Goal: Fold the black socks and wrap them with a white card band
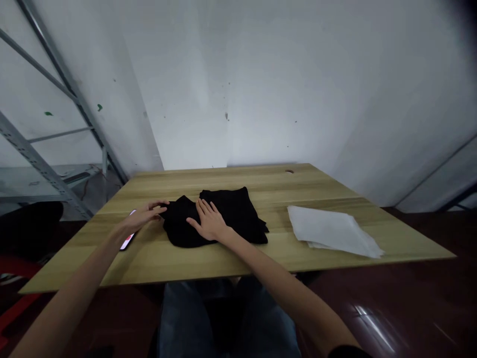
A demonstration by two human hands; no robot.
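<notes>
A black cloth garment (238, 214), partly folded over, lies on the wooden table in front of me; its exact kind cannot be made out. At its left corner, my left hand (147, 215) pinches the edge of the fabric between thumb and fingers. My right hand (209, 221) rests flat on the middle of the garment, fingers spread and palm down. Under my left wrist a phone (128, 240) with a lit screen is partly hidden.
White translucent sheets or bags (331, 229) lie stacked on the right of the wooden table (276, 263). A grey metal shelf frame (63, 79) stands at the left. Behind the table is a white wall (261, 89). A dark chair-like thing (33, 228) is at far left.
</notes>
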